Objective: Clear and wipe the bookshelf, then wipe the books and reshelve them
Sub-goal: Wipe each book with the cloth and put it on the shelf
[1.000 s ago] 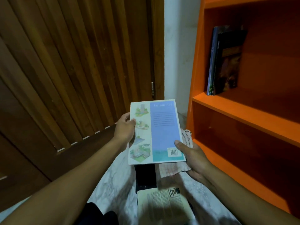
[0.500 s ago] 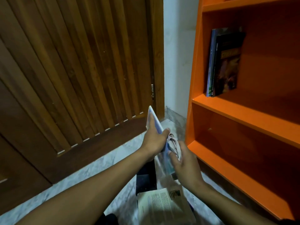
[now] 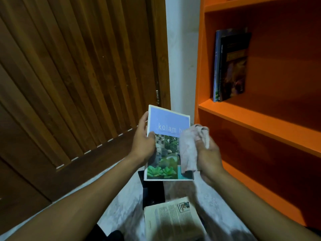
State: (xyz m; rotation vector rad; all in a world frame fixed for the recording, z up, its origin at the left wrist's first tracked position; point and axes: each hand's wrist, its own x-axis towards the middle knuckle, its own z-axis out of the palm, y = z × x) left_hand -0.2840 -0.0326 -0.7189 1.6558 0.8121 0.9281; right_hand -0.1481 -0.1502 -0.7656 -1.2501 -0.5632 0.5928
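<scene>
My left hand (image 3: 143,143) grips the left edge of a thin book (image 3: 166,148) with a lilac top and a garden photo, its front cover facing me. My right hand (image 3: 208,153) holds a crumpled pale pink cloth (image 3: 190,148) against the cover's right side. The orange bookshelf (image 3: 260,122) stands to the right. On its middle shelf, two or three dark books (image 3: 231,66) stand upright against the left wall. The lower shelf shows no books.
A cream book (image 3: 172,218) lies on the marble floor (image 3: 121,206) below my hands, with a black book (image 3: 152,193) just beyond it. A slatted wooden door (image 3: 78,75) fills the left side. A white wall strip (image 3: 182,58) separates door and shelf.
The book was turned over, from back cover facing me, through edge-on, to front cover facing me. My right hand brought the cloth from under the book onto its cover.
</scene>
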